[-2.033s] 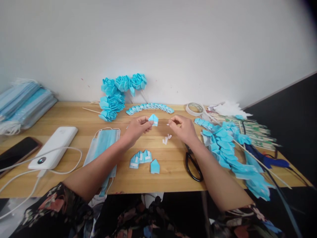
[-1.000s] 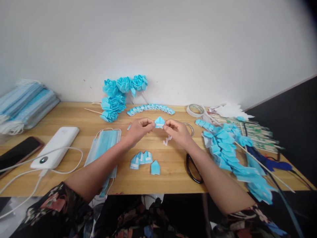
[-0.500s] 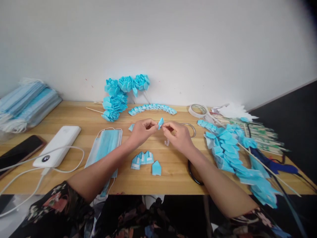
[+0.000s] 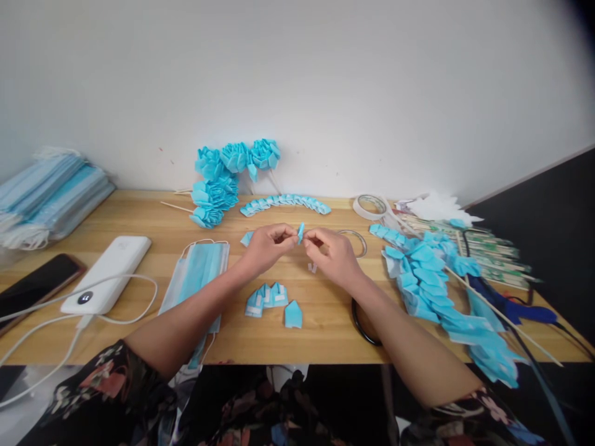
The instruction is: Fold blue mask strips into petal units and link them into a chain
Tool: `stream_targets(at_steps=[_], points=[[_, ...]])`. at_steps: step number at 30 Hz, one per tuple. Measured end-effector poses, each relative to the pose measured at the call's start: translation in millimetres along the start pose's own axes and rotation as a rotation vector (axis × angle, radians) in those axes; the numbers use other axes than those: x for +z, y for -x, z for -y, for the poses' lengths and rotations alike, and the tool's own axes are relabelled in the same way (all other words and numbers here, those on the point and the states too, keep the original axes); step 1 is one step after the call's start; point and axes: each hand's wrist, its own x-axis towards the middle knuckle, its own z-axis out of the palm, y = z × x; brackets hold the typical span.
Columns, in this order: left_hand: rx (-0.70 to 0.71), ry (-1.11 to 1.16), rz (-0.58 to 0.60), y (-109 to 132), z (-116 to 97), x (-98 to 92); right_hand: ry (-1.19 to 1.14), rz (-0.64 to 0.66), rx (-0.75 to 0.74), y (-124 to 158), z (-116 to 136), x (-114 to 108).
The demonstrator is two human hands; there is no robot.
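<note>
Between my two hands is a small folded blue petal (image 4: 300,231), seen nearly edge-on. My left hand (image 4: 273,243) pinches it from the left and my right hand (image 4: 329,248) from the right, both a little above the table. Nearer to me lie a short row of folded blue petals with white tape strips (image 4: 266,298) and a single pointed blue piece (image 4: 293,314). A small blue piece (image 4: 246,238) shows partly behind my left hand. Beneath my right hand are small white scraps (image 4: 312,267). A curved strip of overlapping petals (image 4: 285,203) lies behind my hands.
Blue flowers on sticks (image 4: 216,192) stand by the wall. Face masks (image 4: 201,266), a white power bank (image 4: 106,272), a phone (image 4: 41,282) and a mask stack (image 4: 56,192) lie left. Right are tape rolls (image 4: 367,207), petal strips (image 4: 423,272) and a blue-handled tool (image 4: 534,314).
The blue petal has turned in my fingers and now looks narrower. Both hands stay in nearly the same place.
</note>
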Motion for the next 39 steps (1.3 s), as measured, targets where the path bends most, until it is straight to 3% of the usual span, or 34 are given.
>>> stream_targets(at_steps=[19, 26, 32, 39], points=[[-0.043, -0.005, 0.023, 1, -4, -1.3, -0.041, 0.032, 0.011, 0, 0, -3], [-0.150, 0.173, -0.003, 0, -15, -6.7, -0.293, -0.101, 0.199, -3, -2, -8], [-0.171, 0.196, 0.030, 1, -14, -6.6, -0.520, 0.010, 0.307, -7, -5, -5], [-0.138, 0.119, 0.050, 0, -12, -6.1, -0.472, -0.008, 0.290, -5, -10, -1]])
